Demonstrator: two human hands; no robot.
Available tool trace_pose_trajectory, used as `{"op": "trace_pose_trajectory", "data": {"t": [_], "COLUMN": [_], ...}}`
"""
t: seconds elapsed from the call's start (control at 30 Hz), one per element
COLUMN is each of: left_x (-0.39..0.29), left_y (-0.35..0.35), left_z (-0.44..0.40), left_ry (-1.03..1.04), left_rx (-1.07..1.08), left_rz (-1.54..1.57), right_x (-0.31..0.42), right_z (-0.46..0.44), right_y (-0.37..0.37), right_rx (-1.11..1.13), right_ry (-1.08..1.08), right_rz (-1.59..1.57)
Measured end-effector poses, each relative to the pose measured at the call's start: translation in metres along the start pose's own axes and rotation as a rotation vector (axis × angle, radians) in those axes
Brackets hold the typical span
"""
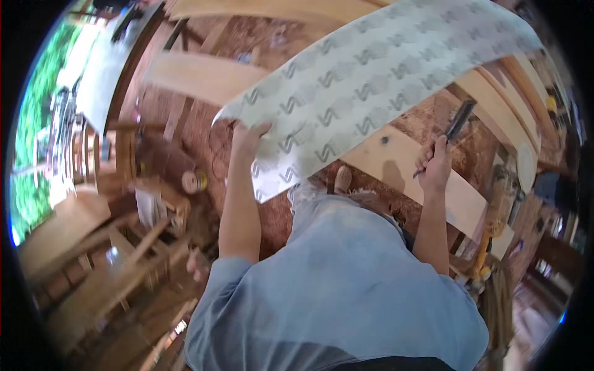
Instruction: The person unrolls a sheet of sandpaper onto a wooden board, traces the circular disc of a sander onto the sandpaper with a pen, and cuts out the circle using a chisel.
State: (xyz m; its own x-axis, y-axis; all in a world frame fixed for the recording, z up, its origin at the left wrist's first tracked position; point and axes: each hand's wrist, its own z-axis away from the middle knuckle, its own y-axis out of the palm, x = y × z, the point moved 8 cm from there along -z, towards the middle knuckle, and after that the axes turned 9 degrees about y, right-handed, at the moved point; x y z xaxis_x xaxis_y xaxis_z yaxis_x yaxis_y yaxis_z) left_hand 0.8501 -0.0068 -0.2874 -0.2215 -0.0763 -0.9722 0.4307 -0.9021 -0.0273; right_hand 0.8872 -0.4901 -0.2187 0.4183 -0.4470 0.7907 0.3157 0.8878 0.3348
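A long pale sheet printed with rows of dark marks stretches from the centre to the upper right. My left hand grips its near left end, where the edge curls. On the right, my right hand is closed around a dark, narrow tool that points up and away. The tool is apart from the sheet, and its exact kind is not clear. Beneath my right hand lies a light wooden board with a dark spot on it.
Long curved boards lie at the right, and another pale board is at the upper left. Stacked timber fills the lower left. A round container stands left of my arm. A yellow tool is at the right.
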Motion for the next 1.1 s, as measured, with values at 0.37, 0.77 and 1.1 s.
{"op": "trace_pose_trajectory", "data": {"t": [0.37, 0.77, 1.1], "left_x": [0.048, 0.039, -0.061], "left_y": [-0.037, -0.032, -0.072], "left_z": [0.03, 0.006, -0.076], "left_ry": [-0.208, -0.163, 0.249], "left_rx": [-0.033, -0.064, -0.21], "left_rz": [0.063, -0.079, -0.915], "right_x": [-0.065, -0.075, -0.112], "right_z": [-0.015, -0.047, -0.081], "right_y": [0.141, 0.233, 0.293], "right_rx": [0.506, 0.605, 0.639], "right_ry": [0.102, 0.114, 0.154], "right_rz": [0.148, 0.121, 0.048]}}
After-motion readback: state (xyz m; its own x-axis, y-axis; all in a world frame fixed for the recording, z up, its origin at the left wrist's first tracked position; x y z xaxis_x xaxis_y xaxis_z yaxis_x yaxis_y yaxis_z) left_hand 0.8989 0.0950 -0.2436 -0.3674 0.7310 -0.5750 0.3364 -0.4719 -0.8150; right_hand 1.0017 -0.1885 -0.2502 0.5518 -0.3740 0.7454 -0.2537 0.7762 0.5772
